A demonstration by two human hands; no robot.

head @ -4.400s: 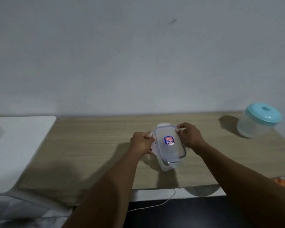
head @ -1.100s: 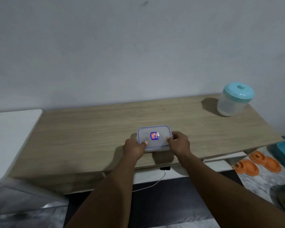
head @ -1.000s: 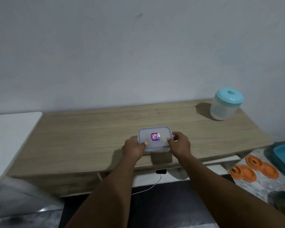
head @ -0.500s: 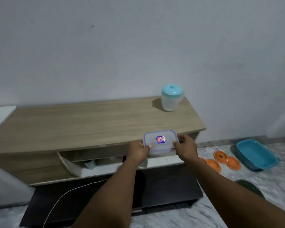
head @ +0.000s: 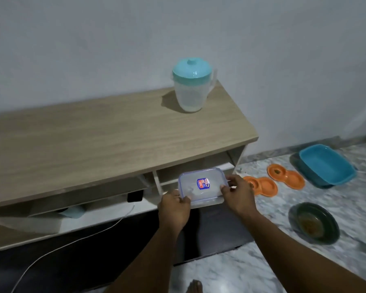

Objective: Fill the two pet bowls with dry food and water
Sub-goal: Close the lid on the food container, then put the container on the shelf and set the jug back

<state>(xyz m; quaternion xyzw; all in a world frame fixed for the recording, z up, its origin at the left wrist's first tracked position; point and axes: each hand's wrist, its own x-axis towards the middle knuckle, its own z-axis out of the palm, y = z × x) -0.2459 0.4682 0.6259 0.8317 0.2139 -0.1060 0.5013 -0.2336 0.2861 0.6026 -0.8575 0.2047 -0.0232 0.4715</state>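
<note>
Fingers (head: 224, 186) of our right hand (head: 239, 195) curl over the right edge of the clear rectangular plastic container with a blue-rimmed lid and a blue-and-red sticker (head: 201, 186). Our left hand (head: 174, 210) pinches its near left corner, thumb on the lid. Both grip it in the air, lid on and nearly level.

Half a second ago it overlapped the front edge of the light wood table (head: 93, 140) in our view. Now it hangs lower, in front of the open shelf (head: 190, 166) under the top.

The translucent plastic jug with a teal lid (head: 191, 89) stands on the table at 12 o'clock from the container, where it stood before.

At 3 o'clock, on the grey marble floor (head: 241, 269), lies the nearer orange double pet bowl (head: 262, 187), and the farther orange double pet bowl (head: 286, 176) is just beside it. Beyond them is a teal rectangular tray (head: 328, 163). At 4 o'clock a dark round dish (head: 314, 223) shows more fully than earlier.
</note>
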